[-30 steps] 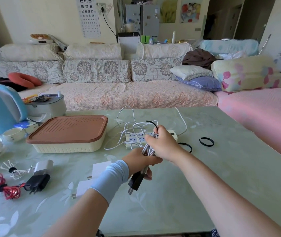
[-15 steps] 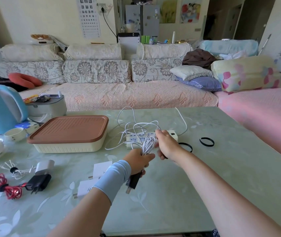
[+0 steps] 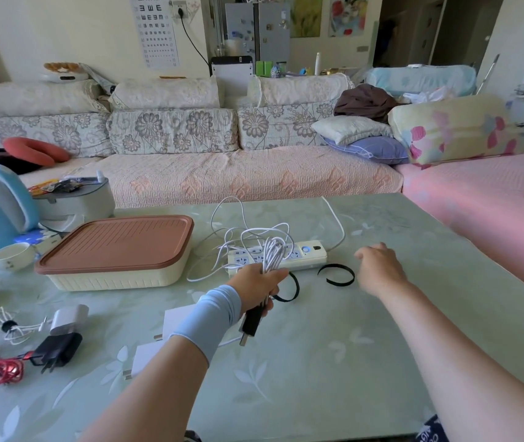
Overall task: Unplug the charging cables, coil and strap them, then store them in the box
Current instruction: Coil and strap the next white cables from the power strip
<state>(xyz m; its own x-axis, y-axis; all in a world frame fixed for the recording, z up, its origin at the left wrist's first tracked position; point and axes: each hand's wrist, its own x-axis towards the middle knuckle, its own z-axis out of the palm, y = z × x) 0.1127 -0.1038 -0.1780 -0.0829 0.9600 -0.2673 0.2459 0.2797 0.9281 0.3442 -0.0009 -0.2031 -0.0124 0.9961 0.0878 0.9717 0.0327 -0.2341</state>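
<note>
Over table middle: left hand grips white cable bundle, fingers curled round it, black plug hanging below fist. Right hand hovers just right of strap, fingers loosely bent, holding nothing. Power strip behind both. Box left of strip, lid on.
</note>
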